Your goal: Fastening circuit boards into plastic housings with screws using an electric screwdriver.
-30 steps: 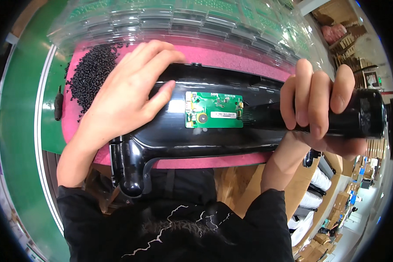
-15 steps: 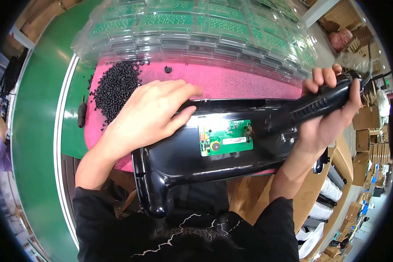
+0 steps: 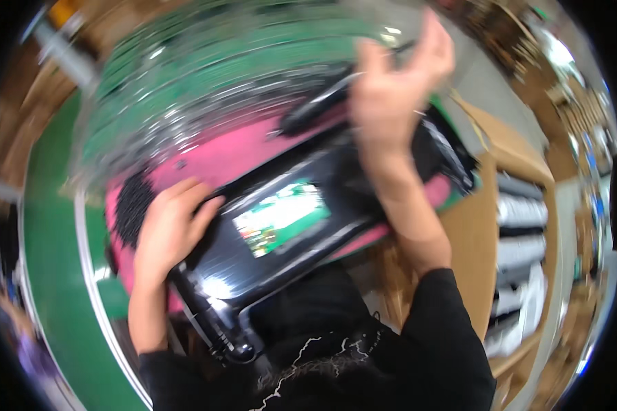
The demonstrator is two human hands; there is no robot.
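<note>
A long black plastic housing [image 3: 216,264] lies tilted in front of me, its right end farther away. A green circuit board [image 3: 281,218] sits in its middle, partly washed out by glare. My left hand [image 3: 170,222] grips the housing's far left edge, thumb toward its inner face. Beyond the housing, a black powered screwdriver [image 3: 315,106] rests at the far side of the pink mat [image 3: 236,157]. My right hand [image 3: 391,103] is raised at the screwdriver's right end, blurred, with fingers apart and nothing gripped.
Stacked clear trays [image 3: 206,61] stand along the back. A heap of small black parts [image 3: 134,209] lies on the mat's left. To the right, a cardboard box [image 3: 469,240] contains grey and white wrapped pieces [image 3: 521,253]. The green surface [image 3: 58,274] extends along the left.
My right hand has let go of the screwdriver, which now lies beyond the housing. The view has turned, and the housing appears more slanted. My left hand stays at the housing's edge.
</note>
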